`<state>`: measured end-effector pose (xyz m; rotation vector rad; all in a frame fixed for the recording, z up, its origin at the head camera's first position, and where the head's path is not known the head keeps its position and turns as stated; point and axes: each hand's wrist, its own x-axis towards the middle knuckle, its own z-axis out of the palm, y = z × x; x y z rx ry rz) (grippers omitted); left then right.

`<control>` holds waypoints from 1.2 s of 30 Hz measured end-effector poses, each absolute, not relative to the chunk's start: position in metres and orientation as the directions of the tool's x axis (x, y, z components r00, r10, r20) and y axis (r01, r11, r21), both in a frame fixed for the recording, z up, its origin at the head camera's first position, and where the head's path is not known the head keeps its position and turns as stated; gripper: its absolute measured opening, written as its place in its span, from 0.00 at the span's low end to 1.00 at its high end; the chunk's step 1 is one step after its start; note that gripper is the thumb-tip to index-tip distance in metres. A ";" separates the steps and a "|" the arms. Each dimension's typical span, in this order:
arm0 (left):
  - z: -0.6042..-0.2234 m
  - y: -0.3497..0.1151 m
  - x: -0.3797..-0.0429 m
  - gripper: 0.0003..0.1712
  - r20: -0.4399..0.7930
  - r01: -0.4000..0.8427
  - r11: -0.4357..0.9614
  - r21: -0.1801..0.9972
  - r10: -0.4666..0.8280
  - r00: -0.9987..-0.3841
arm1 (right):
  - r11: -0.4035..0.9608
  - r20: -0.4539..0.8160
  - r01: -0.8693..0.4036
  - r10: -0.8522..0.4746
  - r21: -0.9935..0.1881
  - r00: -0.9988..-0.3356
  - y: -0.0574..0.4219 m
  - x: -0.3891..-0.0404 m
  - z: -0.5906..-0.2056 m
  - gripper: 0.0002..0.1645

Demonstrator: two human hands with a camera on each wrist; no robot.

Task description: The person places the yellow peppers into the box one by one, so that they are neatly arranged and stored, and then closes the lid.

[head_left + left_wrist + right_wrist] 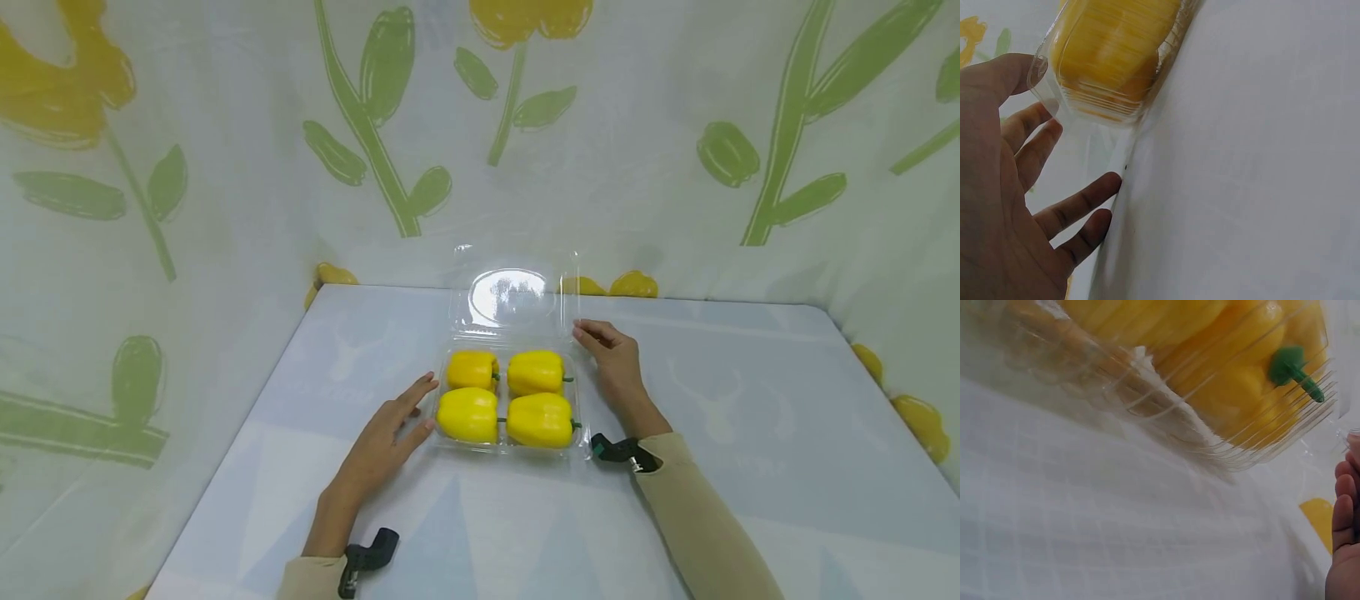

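Observation:
Several yellow bell peppers (540, 420) with green stems lie in two rows in a clear plastic clamshell container (501, 448). Its hinged clear lid (465, 308) stands raised at the back, with a bright glare on it. My left hand (386, 437) is at the container's left side, thumb and fingers spread, their tips right at the rim. In the left wrist view the thumb (1013, 72) overlaps the clear rim. At the lid's right edge, my right hand (618, 362) pinches the plastic between thumb and fingertips. Only part of this hand shows in the right wrist view.
A pale patterned cloth covers the table (720, 500), whose back edge lies just behind the container. Beyond it hangs a curtain (637, 167) with yellow flowers and green leaves. Black wrist cameras (371, 554) are strapped near both sleeves.

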<state>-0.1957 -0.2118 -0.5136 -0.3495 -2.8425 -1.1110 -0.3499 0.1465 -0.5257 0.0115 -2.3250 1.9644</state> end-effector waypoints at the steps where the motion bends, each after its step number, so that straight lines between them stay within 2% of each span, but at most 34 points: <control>1: -0.513 -0.212 -0.196 0.34 0.148 0.238 0.710 0.663 0.187 -0.971 | 0.164 0.094 -0.083 0.058 -0.983 -0.994 0.147 -0.349 -0.525 0.27; 6: -0.515 -0.213 -0.197 0.34 0.151 0.248 0.708 0.661 0.198 -0.968 | 0.158 0.147 -0.135 0.067 -0.978 -0.987 0.148 -0.347 -0.522 0.25; 16: -0.518 -0.214 -0.196 0.35 0.148 0.250 0.700 0.669 0.204 -0.968 | 0.166 0.163 -0.148 0.077 -0.975 -0.984 0.148 -0.345 -0.519 0.21; 27: -0.518 -0.214 -0.196 0.35 0.142 0.244 0.704 0.667 0.201 -0.969 | 0.116 0.237 -0.229 0.063 -0.966 -0.969 0.151 -0.342 -0.518 0.18; 36: -0.516 -0.215 -0.197 0.35 0.145 0.250 0.706 0.662 0.206 -0.968 | 0.086 0.239 -0.234 0.052 -0.968 -0.970 0.153 -0.340 -0.516 0.17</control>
